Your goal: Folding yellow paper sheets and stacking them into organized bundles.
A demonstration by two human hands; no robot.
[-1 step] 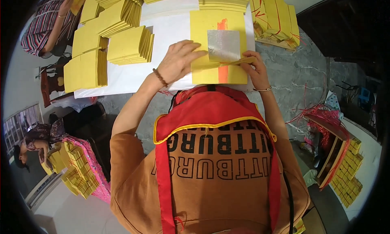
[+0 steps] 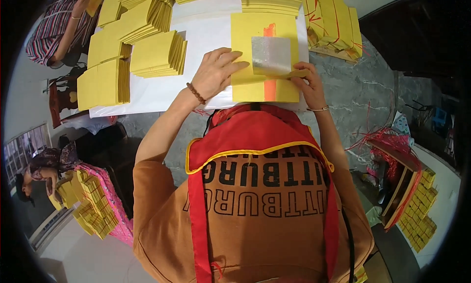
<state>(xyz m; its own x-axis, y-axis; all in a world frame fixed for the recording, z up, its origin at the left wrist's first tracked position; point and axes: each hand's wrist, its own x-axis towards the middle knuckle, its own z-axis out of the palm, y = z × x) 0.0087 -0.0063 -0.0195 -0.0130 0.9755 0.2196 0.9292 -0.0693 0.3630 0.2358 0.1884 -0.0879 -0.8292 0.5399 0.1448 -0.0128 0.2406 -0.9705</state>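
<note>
A yellow paper sheet (image 2: 240,37) lies before me at the table's near edge. On it are a silver foil square (image 2: 271,54) and an orange stripe (image 2: 270,90) running above and below the foil. A raised crease or flap crosses the sheet just below the foil. My left hand (image 2: 214,73) rests at the sheet's left edge, its fingers stretched out and apart over the paper. With thumb and fingers, my right hand (image 2: 309,84) pinches the flap at its right end. Whether the sheet is one layer or several, I cannot tell.
Stacks of folded yellow paper (image 2: 157,54) cover the white table's (image 2: 206,30) left side. Another stack (image 2: 272,0) lies beyond my sheet. Tied yellow bundles (image 2: 333,25) stand at the far right. Red strings (image 2: 387,140) hang over a wooden stand. Two other people are at the left.
The flap under the foil has tilted and lies flatter, showing less of an upright edge. Both hands have hardly moved.
</note>
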